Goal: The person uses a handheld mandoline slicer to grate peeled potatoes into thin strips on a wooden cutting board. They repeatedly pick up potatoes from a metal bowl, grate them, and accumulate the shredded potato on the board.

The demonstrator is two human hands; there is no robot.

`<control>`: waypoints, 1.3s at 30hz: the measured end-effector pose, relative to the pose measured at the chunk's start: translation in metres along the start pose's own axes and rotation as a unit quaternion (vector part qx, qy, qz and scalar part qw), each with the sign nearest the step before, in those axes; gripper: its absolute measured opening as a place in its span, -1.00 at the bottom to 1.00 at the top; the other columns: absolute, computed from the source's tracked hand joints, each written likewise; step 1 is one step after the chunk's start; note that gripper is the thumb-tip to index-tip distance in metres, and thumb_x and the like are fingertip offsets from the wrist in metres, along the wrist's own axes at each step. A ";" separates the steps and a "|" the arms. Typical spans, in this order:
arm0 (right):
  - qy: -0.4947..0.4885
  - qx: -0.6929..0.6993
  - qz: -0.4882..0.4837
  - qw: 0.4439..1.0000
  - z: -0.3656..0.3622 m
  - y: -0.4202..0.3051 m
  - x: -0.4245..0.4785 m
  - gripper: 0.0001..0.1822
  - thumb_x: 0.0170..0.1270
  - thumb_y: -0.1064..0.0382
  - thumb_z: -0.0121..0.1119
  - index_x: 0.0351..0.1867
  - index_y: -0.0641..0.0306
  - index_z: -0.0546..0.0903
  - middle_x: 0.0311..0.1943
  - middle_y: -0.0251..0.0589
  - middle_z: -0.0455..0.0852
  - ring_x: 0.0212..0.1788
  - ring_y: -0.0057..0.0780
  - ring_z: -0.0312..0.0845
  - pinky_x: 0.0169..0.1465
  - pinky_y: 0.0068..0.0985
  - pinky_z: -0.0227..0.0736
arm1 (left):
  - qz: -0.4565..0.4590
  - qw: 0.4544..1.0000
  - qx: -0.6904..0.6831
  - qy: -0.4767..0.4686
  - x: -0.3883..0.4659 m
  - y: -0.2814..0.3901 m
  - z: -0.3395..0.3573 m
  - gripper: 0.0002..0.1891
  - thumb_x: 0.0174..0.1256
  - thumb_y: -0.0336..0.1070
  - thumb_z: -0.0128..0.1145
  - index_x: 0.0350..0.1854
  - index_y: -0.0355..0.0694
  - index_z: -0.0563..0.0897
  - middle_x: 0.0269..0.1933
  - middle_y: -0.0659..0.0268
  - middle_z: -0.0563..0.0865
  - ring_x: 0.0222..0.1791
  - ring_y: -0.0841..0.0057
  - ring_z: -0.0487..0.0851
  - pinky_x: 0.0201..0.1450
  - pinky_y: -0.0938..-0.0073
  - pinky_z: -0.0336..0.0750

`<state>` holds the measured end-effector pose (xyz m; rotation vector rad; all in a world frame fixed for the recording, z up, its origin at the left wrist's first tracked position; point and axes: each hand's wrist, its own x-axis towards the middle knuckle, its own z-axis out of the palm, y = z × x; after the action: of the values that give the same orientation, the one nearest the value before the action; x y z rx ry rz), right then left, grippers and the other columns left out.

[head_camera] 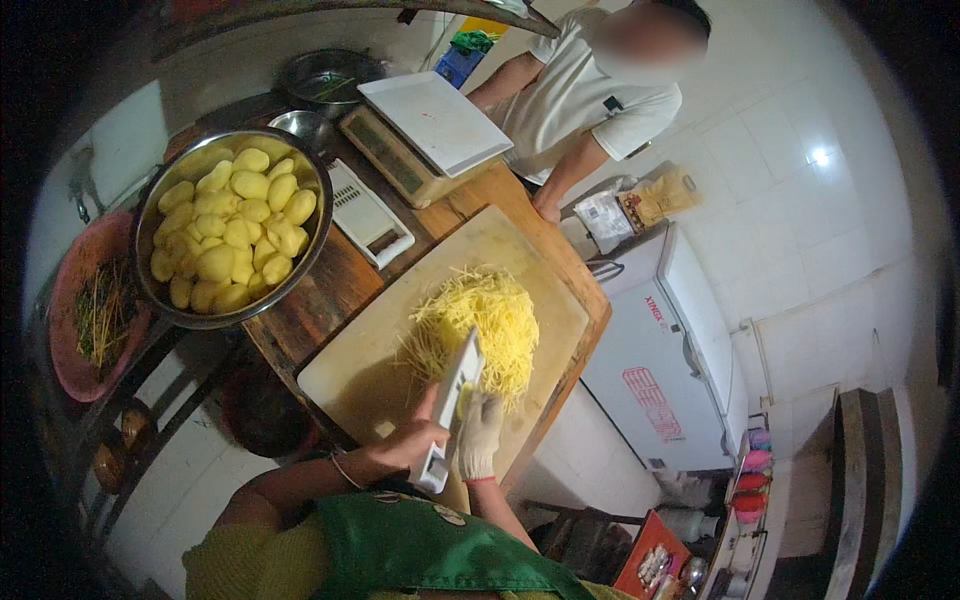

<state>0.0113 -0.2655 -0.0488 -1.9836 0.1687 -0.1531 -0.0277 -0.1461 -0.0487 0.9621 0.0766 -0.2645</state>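
My left hand (pixel 417 445) grips the lower end of a white mandoline grater (pixel 454 390). The grater leans, its upper end resting in a heap of shredded potato (pixel 504 319). My right hand (pixel 482 431), in a white knit glove with a red cuff edge, presses a piece of peeled potato (pixel 466 396) against the grater's face; the fingers mostly hide it. Beneath the heap is a pale cutting board (pixel 352 382), with a small potato scrap (pixel 385 430) near its front edge. Whole peeled potatoes (pixel 232 225) fill a steel bowl (pixel 301 159) to the left.
Behind the board lie a second white grater (pixel 369 214) and a weighing scale (pixel 435 124). A person (pixel 577 127) in a white shirt leans a hand on the wooden table's (pixel 307 300) far corner. A pink basket (pixel 64 315) of greens is at left, a chest freezer (pixel 637 375) at right.
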 end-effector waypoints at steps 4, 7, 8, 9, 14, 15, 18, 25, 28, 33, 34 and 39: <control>0.095 0.030 0.031 0.995 -0.010 -0.018 0.035 -0.75 0.38 0.17 -0.04 -0.31 0.36 0.41 -0.42 -0.23 0.49 -0.34 -0.51 0.32 -0.18 -0.51 0.32 | -0.022 0.993 0.109 -0.034 -0.011 -0.010 0.008 -0.08 -0.20 -0.47 0.02 0.39 -0.30 -0.03 0.08 0.12 0.42 -0.17 0.48 0.45 -0.23 0.54 0.40; 0.073 0.004 -0.002 0.997 -0.017 -0.001 0.033 -0.76 0.36 0.16 -0.02 -0.22 0.34 0.42 -0.36 -0.21 0.54 -0.32 -0.52 0.41 -0.19 -0.60 0.34 | -0.055 0.998 0.005 -0.021 -0.015 0.008 0.019 -0.12 -0.21 -0.49 -0.01 0.37 -0.24 0.06 -0.06 0.23 0.47 -0.26 0.53 0.44 -0.30 0.58 0.36; 0.052 0.008 0.002 0.999 -0.012 -0.025 0.018 -0.77 0.35 0.17 0.00 -0.20 0.34 0.45 -0.33 -0.22 0.57 -0.29 -0.52 0.44 -0.18 -0.60 0.34 | -0.048 0.999 -0.019 0.009 -0.013 0.006 0.017 -0.13 -0.22 -0.50 -0.02 0.37 -0.22 0.08 -0.10 0.26 0.47 -0.28 0.55 0.43 -0.31 0.60 0.35; 0.054 -0.023 0.024 0.998 -0.009 -0.029 0.009 -0.79 0.34 0.20 0.01 -0.20 0.33 0.45 -0.33 -0.24 0.56 -0.26 -0.54 0.42 -0.16 -0.57 0.35 | -0.036 0.999 -0.019 0.014 -0.014 0.007 0.017 -0.13 -0.22 -0.51 -0.02 0.36 -0.23 0.08 -0.11 0.27 0.48 -0.29 0.55 0.43 -0.32 0.61 0.35; 0.030 -0.007 0.036 0.999 -0.009 -0.039 -0.006 -0.79 0.34 0.20 0.03 -0.21 0.33 0.45 -0.31 -0.28 0.55 -0.24 -0.59 0.41 -0.13 -0.59 0.33 | -0.025 1.000 -0.009 0.011 -0.012 0.016 0.013 -0.14 -0.26 -0.53 -0.04 0.34 -0.24 0.13 -0.14 0.29 0.49 -0.28 0.58 0.42 -0.31 0.66 0.33; 0.032 0.008 0.025 0.999 -0.009 -0.038 -0.005 -0.81 0.34 0.20 0.03 -0.24 0.32 0.45 -0.34 -0.31 0.53 -0.28 -0.61 0.38 -0.16 -0.61 0.32 | -0.020 1.000 -0.008 0.005 -0.011 0.015 0.012 -0.14 -0.27 -0.53 -0.04 0.33 -0.24 0.14 -0.14 0.29 0.49 -0.26 0.58 0.42 -0.30 0.65 0.34; 0.030 0.038 0.002 0.999 -0.008 -0.034 -0.003 -0.82 0.34 0.21 0.04 -0.30 0.29 0.44 -0.42 -0.35 0.48 -0.35 -0.66 0.32 -0.22 -0.65 0.31 | 0.004 1.000 0.005 0.007 -0.012 0.014 0.012 -0.15 -0.28 -0.53 -0.05 0.32 -0.24 0.16 -0.12 0.29 0.48 -0.22 0.56 0.42 -0.26 0.63 0.34; 0.032 0.108 -0.007 0.994 -0.004 -0.028 -0.002 -0.86 0.35 0.27 0.01 -0.28 0.31 0.44 -0.41 -0.36 0.47 -0.34 -0.66 0.32 -0.22 -0.65 0.31 | -0.002 0.999 0.042 0.022 -0.014 0.022 0.014 -0.16 -0.29 -0.52 -0.05 0.31 -0.24 0.18 -0.10 0.27 0.47 -0.17 0.53 0.41 -0.21 0.61 0.34; 0.030 0.071 0.005 0.997 -0.006 -0.027 0.000 -0.88 0.35 0.30 -0.01 -0.26 0.32 0.44 -0.39 -0.35 0.48 -0.33 -0.64 0.33 -0.20 -0.65 0.32 | -0.003 0.999 0.032 0.028 -0.013 0.020 0.013 -0.15 -0.29 -0.51 -0.04 0.31 -0.24 0.17 -0.09 0.26 0.47 -0.15 0.51 0.42 -0.18 0.60 0.35; 0.029 0.082 -0.001 0.996 -0.006 -0.024 0.001 -0.86 0.35 0.30 0.00 -0.20 0.34 0.45 -0.32 -0.31 0.51 -0.28 -0.63 0.35 -0.14 -0.64 0.33 | 0.008 0.999 0.012 0.039 -0.011 0.016 0.015 -0.14 -0.29 -0.51 -0.04 0.32 -0.24 0.15 -0.08 0.25 0.47 -0.15 0.50 0.42 -0.16 0.60 0.35; 0.025 0.080 0.006 0.996 -0.006 -0.028 0.000 -0.86 0.35 0.30 0.00 -0.19 0.35 0.44 -0.30 -0.30 0.52 -0.26 -0.62 0.36 -0.12 -0.63 0.33 | 0.006 0.999 0.012 0.040 -0.011 0.015 0.014 -0.14 -0.29 -0.51 -0.04 0.32 -0.23 0.15 -0.07 0.25 0.47 -0.14 0.50 0.42 -0.17 0.60 0.35; 0.002 0.073 0.012 0.997 -0.011 -0.035 0.000 -0.84 0.34 0.30 0.02 -0.16 0.36 0.44 -0.27 -0.29 0.53 -0.22 -0.62 0.39 -0.10 -0.62 0.35 | -0.018 0.999 0.023 0.029 -0.012 0.022 0.014 -0.14 -0.26 -0.50 -0.03 0.33 -0.22 0.13 -0.05 0.24 0.47 -0.15 0.52 0.43 -0.21 0.61 0.36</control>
<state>0.0113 -0.2615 -0.0126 -1.8357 0.1792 -0.1495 -0.0345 -0.1433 -0.0212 1.0141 0.1427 -0.2720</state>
